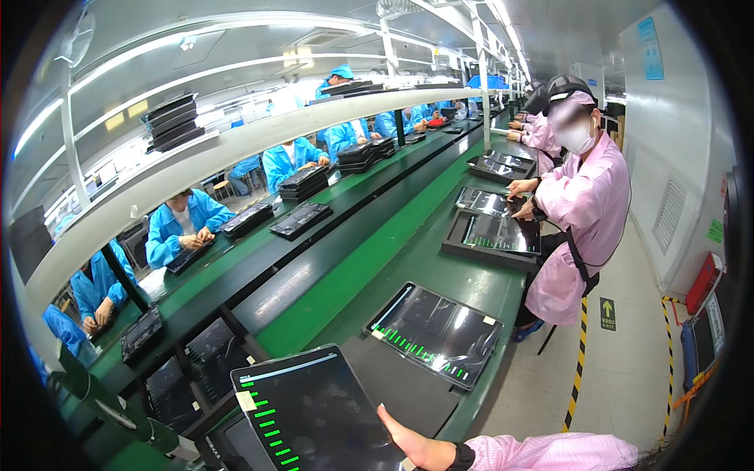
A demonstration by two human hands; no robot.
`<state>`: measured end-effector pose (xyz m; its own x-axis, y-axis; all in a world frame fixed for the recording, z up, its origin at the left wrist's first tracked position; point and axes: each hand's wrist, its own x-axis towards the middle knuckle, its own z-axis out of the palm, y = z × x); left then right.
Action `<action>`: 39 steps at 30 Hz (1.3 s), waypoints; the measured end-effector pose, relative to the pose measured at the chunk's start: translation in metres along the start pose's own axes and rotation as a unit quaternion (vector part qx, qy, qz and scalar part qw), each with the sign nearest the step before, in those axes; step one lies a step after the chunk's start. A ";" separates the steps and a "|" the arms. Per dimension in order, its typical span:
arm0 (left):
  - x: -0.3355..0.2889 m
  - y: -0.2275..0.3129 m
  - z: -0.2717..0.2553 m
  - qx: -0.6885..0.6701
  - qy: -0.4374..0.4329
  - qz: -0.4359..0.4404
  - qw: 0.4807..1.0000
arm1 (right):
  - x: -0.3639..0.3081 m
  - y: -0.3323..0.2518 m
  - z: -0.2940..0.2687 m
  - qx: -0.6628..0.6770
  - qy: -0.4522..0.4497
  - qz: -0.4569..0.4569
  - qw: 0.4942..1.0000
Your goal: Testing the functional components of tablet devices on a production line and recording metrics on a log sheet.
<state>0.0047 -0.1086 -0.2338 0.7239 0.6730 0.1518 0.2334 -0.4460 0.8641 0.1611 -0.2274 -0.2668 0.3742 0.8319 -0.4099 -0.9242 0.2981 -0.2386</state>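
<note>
My right hand [416,444] comes in from the lower edge in a pink sleeve with a black band at the wrist. It grips the right edge of a tablet [322,408], thumb along the rim, the other fingers hidden. The tablet is tilted up, its dark screen lit with a column of green bars, and a pale tape tab sits near its upper left corner. Beyond it a second tablet [436,330] with similar green bars lies on a dark grey foam-like slab [404,385]. My left hand is out of view.
A black tray [250,345] at left holds several dark tablets. The green bench [408,263] borders a dark conveyor [353,212]. At right, a co-worker in pink [585,196] handles tablets; people in blue sit across the line. A white overhead shelf [259,145] runs above.
</note>
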 end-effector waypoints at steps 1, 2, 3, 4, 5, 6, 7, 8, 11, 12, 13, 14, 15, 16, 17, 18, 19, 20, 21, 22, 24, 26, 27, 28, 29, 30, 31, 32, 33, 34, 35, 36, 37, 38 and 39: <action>-0.001 -0.001 -0.001 -0.001 0.002 -0.002 1.000 | -0.001 -0.003 -0.001 0.021 -0.011 0.018 1.000; -0.001 -0.001 -0.002 -0.005 0.003 -0.006 1.000 | 0.000 -0.006 -0.005 0.021 -0.014 0.022 0.999; -0.002 -0.002 -0.003 -0.005 0.004 -0.008 1.000 | 0.001 -0.007 -0.010 -0.010 -0.015 0.025 1.000; -0.003 -0.003 -0.004 -0.007 0.007 -0.012 1.000 | 0.004 -0.008 -0.015 -0.041 -0.017 0.029 0.999; -0.003 -0.004 -0.005 -0.007 0.010 -0.014 1.000 | 0.007 -0.010 -0.021 -0.073 -0.019 0.033 0.997; -0.004 -0.005 -0.007 -0.009 0.012 -0.016 1.000 | 0.011 -0.010 -0.026 -0.074 -0.024 0.038 0.996; -0.005 -0.006 -0.008 -0.010 0.015 -0.020 1.000 | 0.014 -0.010 -0.029 -0.071 -0.007 0.032 0.997; -0.006 -0.008 -0.009 -0.012 0.018 -0.022 1.000 | 0.017 -0.008 -0.031 -0.069 0.009 0.027 0.997; -0.009 -0.011 -0.013 -0.013 0.025 -0.030 0.999 | 0.021 -0.001 -0.027 -0.157 0.140 -0.132 0.969; -0.009 -0.011 -0.014 -0.012 0.031 -0.034 0.999 | 0.021 0.000 -0.024 -0.180 0.146 -0.172 0.957; -0.008 -0.011 -0.016 -0.010 0.035 -0.037 0.999 | 0.019 0.001 -0.020 -0.180 0.138 -0.176 0.958; -0.008 -0.010 -0.020 -0.006 0.043 -0.042 0.998 | 0.017 0.001 -0.017 -0.181 0.129 -0.178 0.959; -0.006 -0.010 -0.024 -0.001 0.053 -0.049 0.997 | 0.014 -0.003 -0.014 -0.182 0.125 -0.180 0.959; -0.004 -0.010 -0.029 0.010 0.068 -0.054 0.996 | 0.011 -0.005 -0.012 -0.183 0.121 -0.182 0.958; -0.001 -0.010 -0.037 0.024 0.084 -0.055 0.995 | 0.007 -0.009 -0.010 -0.164 0.094 -0.147 0.971; 0.002 -0.012 -0.044 0.045 0.106 -0.052 0.992 | 0.003 -0.012 -0.008 -0.143 0.067 -0.105 0.982; 0.006 -0.014 -0.066 0.078 0.141 0.014 0.987 | 0.000 -0.011 -0.004 -0.123 0.038 -0.053 0.990; 0.006 -0.017 -0.087 0.114 0.180 0.074 0.974 | 0.003 -0.007 0.001 -0.106 0.009 0.008 0.994; 0.006 -0.022 -0.103 0.113 0.209 0.054 0.970 | -0.005 -0.006 0.001 -0.173 0.024 -0.028 0.984; 0.005 -0.029 -0.117 0.112 0.238 0.033 0.964 | -0.001 0.000 0.005 -0.329 0.082 -0.151 0.929; 0.011 -0.048 -0.132 0.171 0.293 0.072 0.938 | 0.000 0.005 0.009 -0.415 0.152 -0.151 0.884; 0.003 -0.064 -0.142 0.177 0.299 0.062 0.936 | 0.003 0.008 0.009 -0.563 0.200 -0.173 0.783; -0.001 -0.071 -0.146 0.192 0.303 0.053 0.932 | 0.005 0.011 0.009 -0.566 0.207 -0.202 0.772; -0.003 -0.077 -0.148 0.195 0.302 0.053 0.931 | 0.010 0.009 0.008 -0.521 0.171 -0.206 0.810; -0.005 -0.082 -0.148 0.182 0.310 0.039 0.932 | 0.015 0.012 0.008 -0.506 0.208 -0.210 0.810; -0.007 -0.086 -0.150 0.173 0.309 0.021 0.935 | 0.018 0.006 0.009 -0.479 0.060 -0.181 0.857; -0.008 -0.089 -0.150 0.192 0.303 0.025 0.933 | 0.023 0.004 0.010 -0.504 0.021 -0.196 0.841; -0.009 -0.091 -0.151 0.210 0.298 0.031 0.931 | 0.025 0.002 0.013 -0.524 -0.048 -0.231 0.818; -0.011 -0.092 -0.153 0.207 0.300 0.027 0.931 | 0.034 0.002 0.018 -0.577 -0.033 -0.264 0.772; -0.013 -0.093 -0.154 0.275 0.306 0.029 0.911 | 0.036 0.000 0.023 -0.576 -0.025 -0.251 0.778; -0.015 -0.093 -0.157 0.341 0.311 0.032 0.886 | 0.040 -0.001 0.029 -0.592 -0.034 -0.202 0.779; -0.017 -0.094 -0.162 0.340 0.312 0.030 0.886 | 0.045 -0.003 0.035 -0.611 -0.026 -0.158 0.775; -0.020 -0.096 -0.167 0.309 0.340 0.009 0.888 | 0.041 -0.002 0.038 -0.680 0.051 -0.168 0.712; -0.023 -0.097 -0.172 0.271 0.371 -0.016 0.888 | 0.046 0.000 0.043 -0.658 -0.012 -0.131 0.742; -0.026 -0.099 -0.174 0.168 0.397 -0.097 0.897 | 0.051 0.003 0.046 -0.659 -0.007 -0.127 0.741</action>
<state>-0.1505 0.0210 -0.2400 -0.0106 0.9060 0.4231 0.5840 -0.3378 0.7381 0.1742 -0.1624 -0.2484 0.5143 0.8346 -0.1975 0.0564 -0.2627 -0.9632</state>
